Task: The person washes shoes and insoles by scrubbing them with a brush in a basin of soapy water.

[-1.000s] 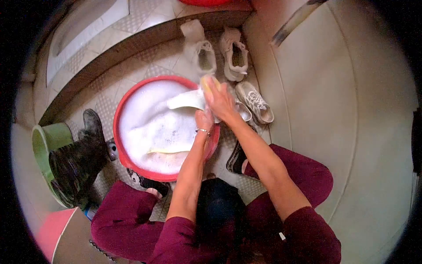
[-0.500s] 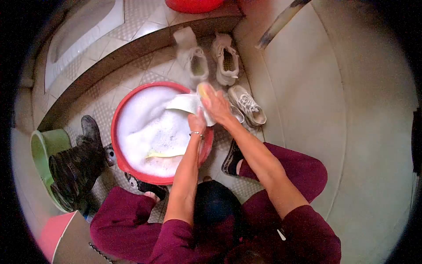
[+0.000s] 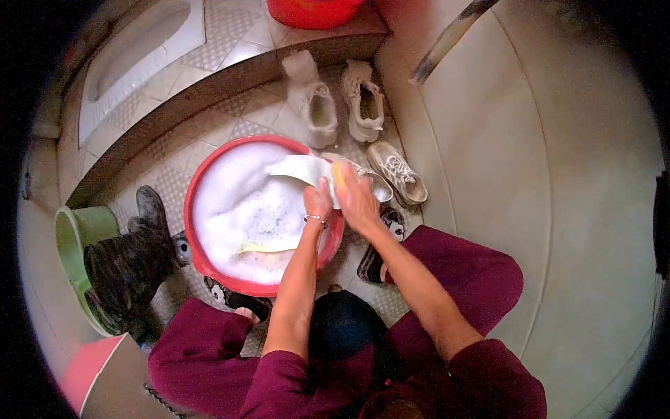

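Observation:
Over the right part of a red basin (image 3: 194, 241) full of white suds, my left hand (image 3: 318, 201) is closed on a pale, flat, curved piece that looks like a shoe insole (image 3: 299, 167). My right hand (image 3: 360, 204) grips a yellow scrubber (image 3: 340, 172) pressed against the insole's right end. Blur hides whether the scrubber is a brush or a sponge. Another pale strip with a yellowish edge (image 3: 269, 248) lies partly sunk in the foam. Past the basin's right rim, a whitish shoe (image 3: 379, 187) is partly covered by my right hand.
Two pale shoes (image 3: 321, 115) (image 3: 365, 112) stand beyond the basin, and a laced shoe (image 3: 399, 172) lies by the wall. Dark boots (image 3: 125, 262) lean on a green tub (image 3: 70, 230) at left. A red container (image 3: 314, 12) sits on the raised step (image 3: 237, 77).
My right hand and the yellow scrubber have moved down and slightly right along the insole. My left hand keeps its hold. The whole view has shifted slightly.

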Tool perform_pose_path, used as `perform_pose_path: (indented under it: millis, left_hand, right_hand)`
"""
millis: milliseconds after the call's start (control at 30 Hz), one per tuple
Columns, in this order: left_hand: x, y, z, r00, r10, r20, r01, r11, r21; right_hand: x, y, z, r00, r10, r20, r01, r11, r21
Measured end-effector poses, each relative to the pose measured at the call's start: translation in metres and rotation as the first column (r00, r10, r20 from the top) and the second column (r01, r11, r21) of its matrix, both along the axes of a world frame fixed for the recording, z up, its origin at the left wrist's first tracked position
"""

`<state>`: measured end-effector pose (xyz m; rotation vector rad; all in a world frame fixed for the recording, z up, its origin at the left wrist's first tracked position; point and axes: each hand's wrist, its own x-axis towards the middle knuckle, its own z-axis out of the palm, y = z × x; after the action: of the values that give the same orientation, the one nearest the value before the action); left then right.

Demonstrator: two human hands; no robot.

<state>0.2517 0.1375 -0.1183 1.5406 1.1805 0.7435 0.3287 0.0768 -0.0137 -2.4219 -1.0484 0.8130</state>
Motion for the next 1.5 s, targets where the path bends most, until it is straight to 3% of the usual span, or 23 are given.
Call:
perform_pose_path:
  millis: [67, 100, 233, 300, 333, 400, 433, 500, 600, 700, 767, 900, 967, 1000, 1100, 1200, 1267, 1300, 1333, 1400, 1433, 1467, 1500]
  left_hand:
    - [-0.006, -0.009, -0.009, 0.996, -0.090, 0.025, 0.093, 0.982, -0.162]
    - [-0.010, -0.010, -0.016, 0.985, -0.169, 0.013, 0.169, 0.986, -0.003]
    - [-0.009, 0.002, 0.011, 0.982, -0.176, -0.068, 0.166, 0.976, -0.140]
    - [-0.016, 0.008, 0.014, 0.972, -0.186, -0.145, 0.164, 0.975, -0.149]
    - [-0.022, 0.008, 0.013, 0.955, -0.196, -0.221, 0.155, 0.969, -0.190]
    - [-0.032, 0.007, 0.008, 0.977, -0.146, -0.154, 0.118, 0.977, -0.180]
    - [-0.037, 0.009, 0.013, 0.983, -0.175, -0.060, 0.161, 0.970, -0.180]
    - [-0.043, 0.016, 0.043, 0.978, -0.198, 0.061, 0.206, 0.961, -0.182]
    - [-0.048, 0.040, 0.085, 0.946, -0.317, -0.064, 0.295, 0.927, -0.232]
    - [-0.036, 0.060, 0.101, 0.961, -0.264, 0.083, 0.275, 0.944, -0.183]
    - [-0.025, 0.075, 0.109, 0.955, -0.265, 0.138, 0.280, 0.954, -0.106]
    - [0.009, 0.100, 0.119, 0.953, -0.236, 0.191, 0.252, 0.966, -0.062]
    - [0.018, 0.110, 0.099, 0.949, -0.163, 0.269, 0.262, 0.883, -0.389]
    - [0.015, 0.110, 0.089, 0.949, -0.161, 0.270, 0.260, 0.886, -0.385]
    - [-0.008, 0.096, 0.071, 0.920, 0.215, 0.328, -0.023, 0.864, -0.503]
    - [-0.065, 0.075, 0.069, 0.885, 0.271, 0.379, 0.008, 0.805, -0.594]
    - [-0.102, 0.059, 0.030, 0.991, 0.109, 0.077, -0.060, 0.879, -0.474]
    - [-0.117, 0.047, 0.008, 0.983, -0.019, -0.181, -0.026, 0.971, -0.238]
    - [-0.131, 0.035, -0.011, 0.891, -0.078, -0.448, 0.082, 0.997, -0.010]
    - [-0.138, 0.016, -0.022, 0.876, -0.077, -0.476, 0.137, 0.986, 0.092]
    - [-0.137, 0.010, -0.026, 0.735, -0.130, -0.666, 0.270, 0.956, 0.112]
    - [-0.136, 0.003, -0.030, 0.549, -0.154, -0.822, 0.400, 0.912, 0.096]
    - [-0.127, 0.007, -0.011, 0.453, -0.194, -0.870, 0.432, 0.902, 0.024]
  right_hand:
    - [-0.010, -0.004, -0.003, 0.997, 0.025, 0.080, -0.025, 1.000, 0.003]
    - [-0.016, -0.006, -0.007, 0.988, 0.050, 0.148, -0.054, 0.998, 0.019]
    - [0.021, 0.025, -0.020, 0.985, -0.046, 0.168, 0.042, 0.999, 0.023]
    - [0.039, 0.030, -0.020, 0.987, -0.130, -0.093, 0.134, 0.990, 0.034]
    - [0.039, 0.028, -0.010, 0.988, -0.126, -0.092, 0.130, 0.991, 0.041]
    - [0.028, 0.007, 0.004, 0.950, -0.180, -0.254, 0.210, 0.973, 0.093]
    - [0.016, -0.004, -0.010, 0.911, -0.273, -0.308, 0.346, 0.913, 0.217]
    - [0.008, -0.019, -0.028, 0.855, -0.332, -0.398, 0.442, 0.869, 0.223]
    - [-0.003, -0.030, -0.044, 0.763, -0.398, -0.509, 0.577, 0.775, 0.258]
    - [0.000, -0.031, -0.046, 0.772, -0.336, -0.540, 0.586, 0.706, 0.399]
    - [0.002, -0.031, -0.041, 0.736, -0.422, -0.530, 0.639, 0.690, 0.339]
    - [0.008, -0.028, -0.021, 0.712, -0.356, -0.605, 0.626, 0.712, 0.318]
    - [0.008, -0.029, -0.019, 0.712, -0.341, -0.614, 0.625, 0.706, 0.334]
    - [0.008, -0.029, -0.023, 0.714, -0.336, -0.614, 0.622, 0.707, 0.337]
    - [0.007, -0.033, -0.038, 0.769, -0.370, -0.521, 0.602, 0.694, 0.396]
    - [0.001, -0.031, -0.041, 0.807, -0.362, -0.467, 0.561, 0.717, 0.414]
    - [-0.005, -0.023, -0.029, 0.909, -0.266, -0.319, 0.404, 0.745, 0.530]
    - [-0.010, -0.018, -0.010, 0.934, -0.199, -0.298, 0.333, 0.788, 0.518]
    - [-0.018, -0.015, 0.001, 0.935, -0.195, -0.297, 0.328, 0.793, 0.514]
    - [-0.033, -0.008, 0.011, 0.973, 0.042, -0.229, 0.020, 0.965, 0.261]
    - [-0.039, -0.002, 0.007, 0.973, 0.048, -0.227, 0.012, 0.967, 0.256]
    - [-0.045, 0.004, 0.000, 0.954, 0.117, -0.274, -0.083, 0.988, 0.134]
    - [-0.051, 0.008, -0.009, 0.928, 0.176, -0.330, -0.182, 0.983, 0.012]
